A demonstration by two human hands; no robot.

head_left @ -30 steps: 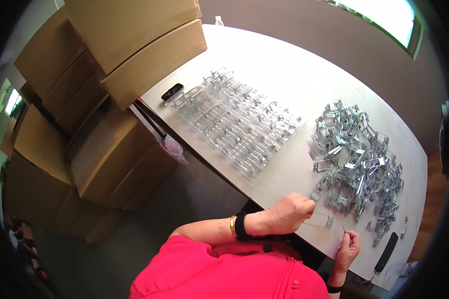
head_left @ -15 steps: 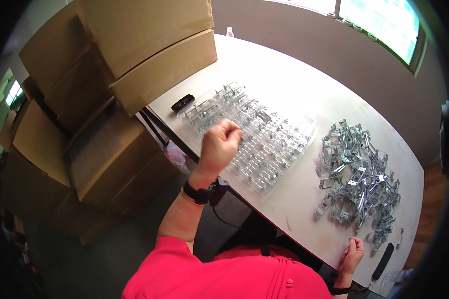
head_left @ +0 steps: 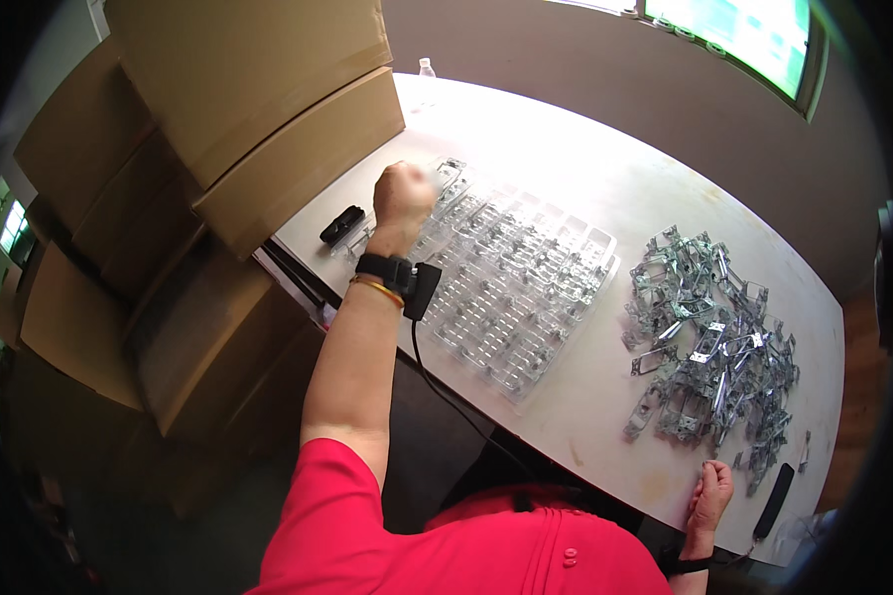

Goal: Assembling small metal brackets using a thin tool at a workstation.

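My left hand (head_left: pixel 405 198) is closed above the far left end of a clear plastic tray (head_left: pixel 514 389). Its fingertips are blurred, so anything they hold is hidden. Rows of small metal pieces (head_left: pixel 526 258) sit in the tray's pockets, and a few pale pockets show along its back edge. Close to the hand, a silvery metal bracket (head_left: pixel 452 171) lies at the tray's end. My right hand (head_left: pixel 709 493) rests with curled fingers at the table's near right edge, beside a heap of loose metal brackets (head_left: pixel 709 342). What it may hold cannot be made out.
Large cardboard boxes (head_left: pixel 298 139) are stacked at the left, against the white table (head_left: pixel 605 426). A black object (head_left: pixel 342 225) lies past the tray's left end. A black bar-shaped thing (head_left: pixel 774 501) lies right of my right hand. A cable (head_left: pixel 422 362) hangs from a black device at my left wrist.
My left hand has moved away from me, from over the tray's near left part to its far left end. My right hand has stayed in nearly the same place. The view has shifted slightly.
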